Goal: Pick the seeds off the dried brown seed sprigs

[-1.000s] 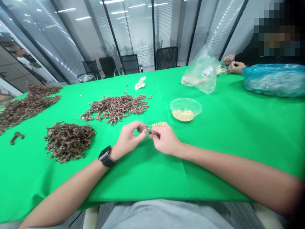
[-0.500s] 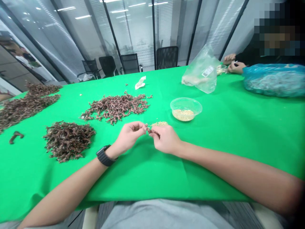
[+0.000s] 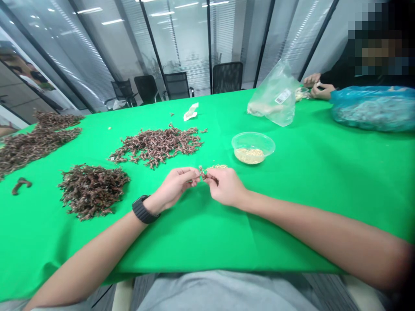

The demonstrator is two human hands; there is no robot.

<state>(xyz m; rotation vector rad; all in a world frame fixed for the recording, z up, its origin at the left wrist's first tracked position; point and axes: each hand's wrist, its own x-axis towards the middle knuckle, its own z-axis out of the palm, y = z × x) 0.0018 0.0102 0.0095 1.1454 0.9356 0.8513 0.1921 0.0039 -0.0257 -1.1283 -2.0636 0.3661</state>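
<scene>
- An office, apparently a meeting room.
- Tall glass panels [image 3: 191,39] in dark frames [image 3: 209,47] form the far wall, with slatted blinds [image 3: 196,75].
- Black mesh-backed office chairs [image 3: 227,78] stand beyond a large table [image 3: 308,181] covered in green cloth [image 3: 194,242].
- Bright white strip lights [image 3: 162,14] show high on the glass.

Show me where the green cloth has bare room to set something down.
The widest free patch of cloth lies between the clear bowl, blue bag and right forearm; another, between that forearm and the left forearm. Crowded: the left side, with the dark pile and brown pile, and around the left hand and right hand, beside the pale grains.
</scene>
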